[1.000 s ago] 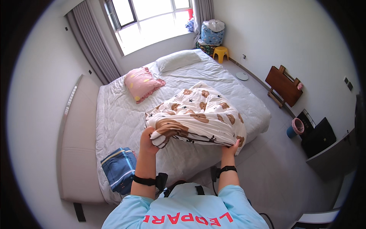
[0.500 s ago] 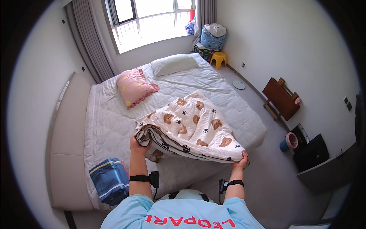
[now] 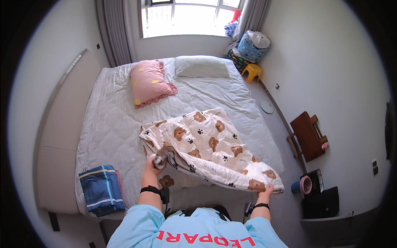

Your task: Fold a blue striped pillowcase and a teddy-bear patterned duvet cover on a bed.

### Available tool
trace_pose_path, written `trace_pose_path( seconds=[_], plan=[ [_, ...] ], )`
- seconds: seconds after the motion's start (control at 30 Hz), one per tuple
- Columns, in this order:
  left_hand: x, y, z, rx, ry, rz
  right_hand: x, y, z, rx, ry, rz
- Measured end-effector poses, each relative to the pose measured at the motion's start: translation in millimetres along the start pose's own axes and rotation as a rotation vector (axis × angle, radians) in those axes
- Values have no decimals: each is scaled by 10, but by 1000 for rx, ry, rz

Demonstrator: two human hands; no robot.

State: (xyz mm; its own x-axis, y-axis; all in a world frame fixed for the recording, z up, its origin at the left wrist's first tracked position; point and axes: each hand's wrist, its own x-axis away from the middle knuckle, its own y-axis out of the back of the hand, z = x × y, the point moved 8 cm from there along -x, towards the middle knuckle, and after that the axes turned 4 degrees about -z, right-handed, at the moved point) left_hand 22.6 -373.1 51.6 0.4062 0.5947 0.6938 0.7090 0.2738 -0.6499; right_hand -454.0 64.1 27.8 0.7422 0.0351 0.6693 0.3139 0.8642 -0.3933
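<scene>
A white quilt (image 3: pixel 206 132) printed with brown bear heads and black paw prints lies partly folded on the near half of the bed. My left hand (image 3: pixel 153 164) is closed on its bunched near-left edge, where several layers gather. At the quilt's near-right corner, my right hand (image 3: pixel 266 190) pinches the cloth and holds it up past the bed's edge. Between the two hands the front edge sags slightly. A lower part of the quilt shows beneath, resting on the bed by my left wrist.
The bed (image 3: pixel 115 136) has a white cover and a beige headboard (image 3: pixel 62 149) at left. On it are a pink frilled pillow (image 3: pixel 149 84), a pale pillow (image 3: pixel 202 67) and a folded blue cloth (image 3: pixel 101 190). Right of it stand a yellow stool (image 3: pixel 252 72), folded wooden table (image 3: pixel 309 136) and bin (image 3: pixel 301 187).
My right hand has moved lower and slightly right with the quilt corner. My left hand has shifted a little lower with its bunched edge. The whole view has turned slightly.
</scene>
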Motion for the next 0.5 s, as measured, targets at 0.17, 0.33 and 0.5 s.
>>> trace_pose_path(
  seconds=[0.17, 0.33, 0.5],
  plan=[
    [-567, 1935, 937, -557, 221, -507, 48, 244, -669, 621, -222, -522],
    [-326, 1193, 770, -352, -157, -616, -986, -1490, -949, 725, -126, 55],
    [518, -1830, -1137, -139, -694, -184, 139, -5031, -517, 149, -377, 780]
  ],
)
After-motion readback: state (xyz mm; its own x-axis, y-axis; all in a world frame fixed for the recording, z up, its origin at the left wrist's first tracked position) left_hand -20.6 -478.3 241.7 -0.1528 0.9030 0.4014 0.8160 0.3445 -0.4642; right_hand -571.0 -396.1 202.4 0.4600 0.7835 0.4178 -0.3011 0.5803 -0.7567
